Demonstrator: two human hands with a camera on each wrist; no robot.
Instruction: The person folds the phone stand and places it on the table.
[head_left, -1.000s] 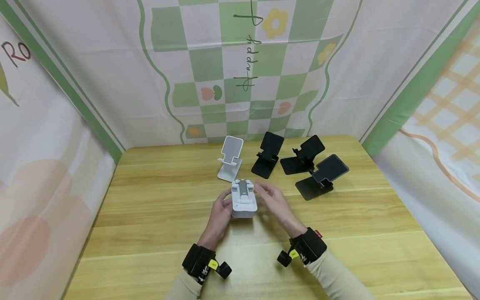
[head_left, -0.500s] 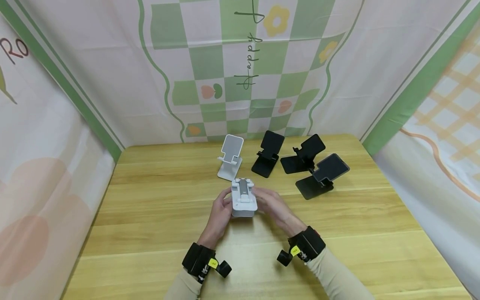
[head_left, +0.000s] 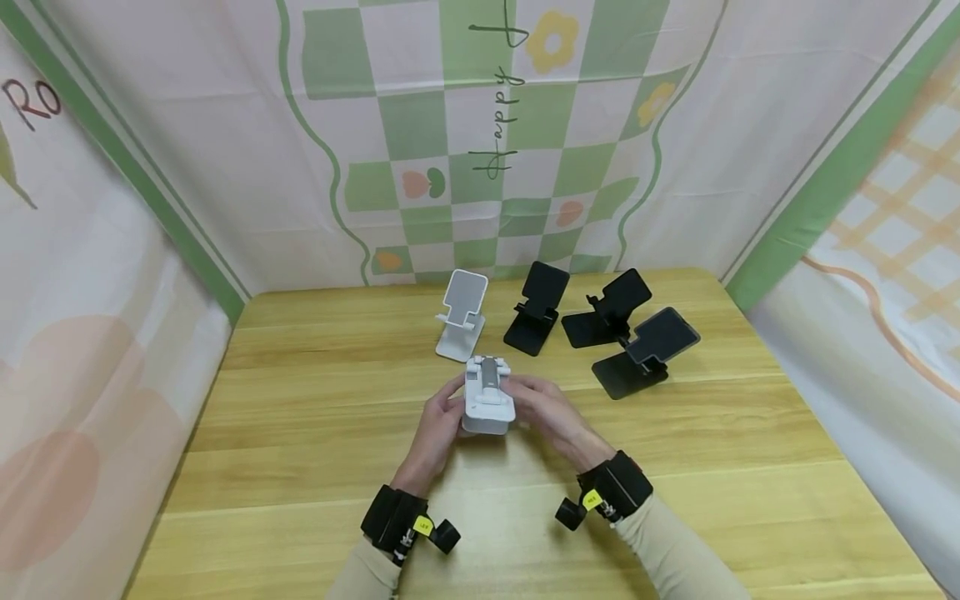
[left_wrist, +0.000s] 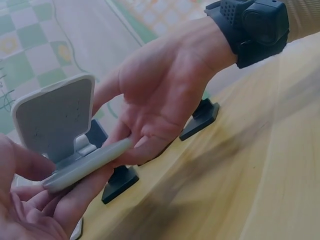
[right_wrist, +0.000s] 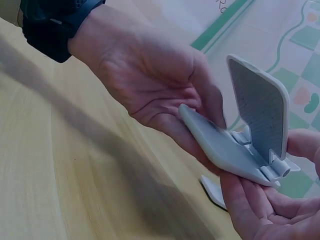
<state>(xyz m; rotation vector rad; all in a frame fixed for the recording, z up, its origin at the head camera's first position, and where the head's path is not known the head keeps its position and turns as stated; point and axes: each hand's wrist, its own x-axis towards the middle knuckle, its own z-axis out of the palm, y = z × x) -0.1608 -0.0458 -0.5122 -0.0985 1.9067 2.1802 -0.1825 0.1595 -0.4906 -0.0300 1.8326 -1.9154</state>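
Observation:
Both hands hold a small white folding phone stand in front of the body, above the wooden table. My left hand grips its left side, and my right hand has hold of the right side. In the left wrist view the stand's grey-padded plate rises steeply from the base, whose underside rests on fingers of both hands. The right wrist view shows the hinge between plate and base, near the right-hand fingers. Some fingertips are hidden behind the stand.
Beyond the hands, an unfolded white phone stand stands on the table. To its right are three black ones: one upright stand, another stand and a nearer stand. A patterned cloth hangs behind the table.
My right hand has moved left from beside the held phone stand and now grips its right side. The left hand keeps its hold; the other stands have not moved.

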